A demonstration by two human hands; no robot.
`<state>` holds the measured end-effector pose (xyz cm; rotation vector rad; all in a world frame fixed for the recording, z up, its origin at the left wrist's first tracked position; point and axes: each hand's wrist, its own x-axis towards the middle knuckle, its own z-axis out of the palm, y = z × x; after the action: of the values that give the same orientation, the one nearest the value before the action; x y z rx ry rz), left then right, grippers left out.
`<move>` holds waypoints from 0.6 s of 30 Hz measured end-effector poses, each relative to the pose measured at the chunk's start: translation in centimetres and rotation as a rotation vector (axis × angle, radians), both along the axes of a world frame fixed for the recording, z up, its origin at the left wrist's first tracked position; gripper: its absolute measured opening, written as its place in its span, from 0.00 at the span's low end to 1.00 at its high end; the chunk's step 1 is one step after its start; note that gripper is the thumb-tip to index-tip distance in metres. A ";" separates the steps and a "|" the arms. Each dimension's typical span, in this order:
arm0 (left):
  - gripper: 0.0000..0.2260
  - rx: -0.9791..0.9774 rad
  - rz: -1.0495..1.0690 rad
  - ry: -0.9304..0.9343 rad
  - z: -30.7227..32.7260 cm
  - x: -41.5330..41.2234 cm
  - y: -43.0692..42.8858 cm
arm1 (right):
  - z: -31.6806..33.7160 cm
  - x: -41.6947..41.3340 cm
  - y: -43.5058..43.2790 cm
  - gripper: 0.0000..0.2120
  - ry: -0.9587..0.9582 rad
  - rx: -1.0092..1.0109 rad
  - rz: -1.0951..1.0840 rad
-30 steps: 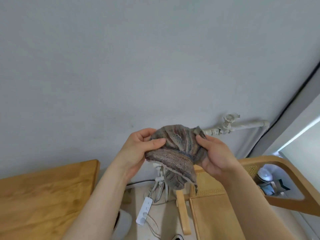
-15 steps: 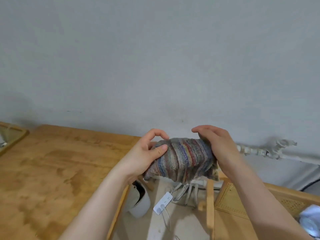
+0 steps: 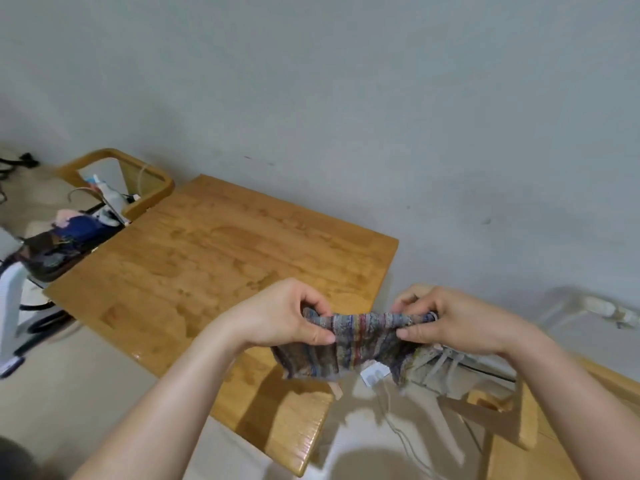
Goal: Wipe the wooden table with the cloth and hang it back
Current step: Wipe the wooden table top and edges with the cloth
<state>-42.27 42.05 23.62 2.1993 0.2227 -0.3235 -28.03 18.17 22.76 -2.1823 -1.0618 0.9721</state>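
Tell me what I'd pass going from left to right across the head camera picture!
From the left: wooden chair, wooden table, left hand, striped cloth, right hand, white pipe.

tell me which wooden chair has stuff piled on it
The chair beyond the table's far left corner: clothes are heaped on it. The other chair, lower right, shows bare wood.

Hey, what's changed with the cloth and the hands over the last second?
The left hand and the right hand have drawn apart, pulling the bunched striped cloth out into a wider band between them. The view has swung from the wall onto the wooden table, and the cloth is now held by the table's right edge. Unchanged: both hands still pinch the cloth at its ends.
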 end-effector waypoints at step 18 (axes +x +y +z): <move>0.13 -0.520 0.270 0.307 -12.8 -8.5 10.0 | -11.1 -10.4 11.7 0.14 1.040 0.352 -1.209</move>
<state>-50.80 52.08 10.84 1.5790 0.5353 -0.5038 -38.47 29.82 11.67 -1.2471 0.5185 0.9373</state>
